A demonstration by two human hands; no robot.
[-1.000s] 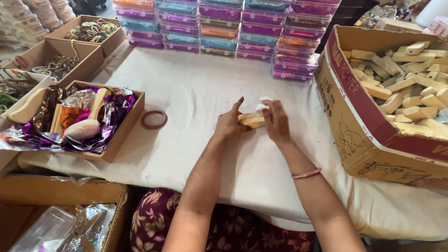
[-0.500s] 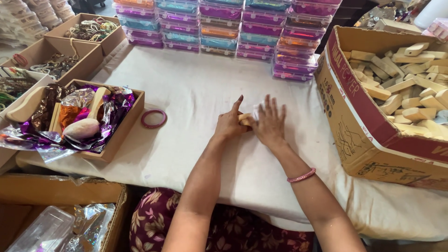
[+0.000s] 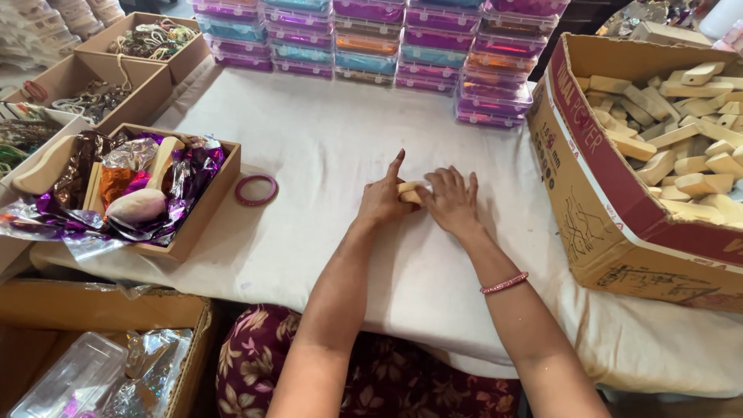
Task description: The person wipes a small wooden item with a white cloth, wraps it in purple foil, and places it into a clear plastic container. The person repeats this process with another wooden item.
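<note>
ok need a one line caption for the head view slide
Both hands, left hand and right hand, press a small wooden block on a cloth-covered table, a red bangle lying to the left.

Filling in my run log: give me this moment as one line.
left hand: on small tan wooden block | right hand: covering same block | surface: white cloth-covered table | nearby: red ring bangle

Tan wood pcs (image 3: 409, 192), red bangle (image 3: 256, 190)

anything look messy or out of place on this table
The foil spills crumpled over the edges of the tray at the left, and a lone red bangle lies loose on the cloth. The stacked boxes look tidy.
</note>
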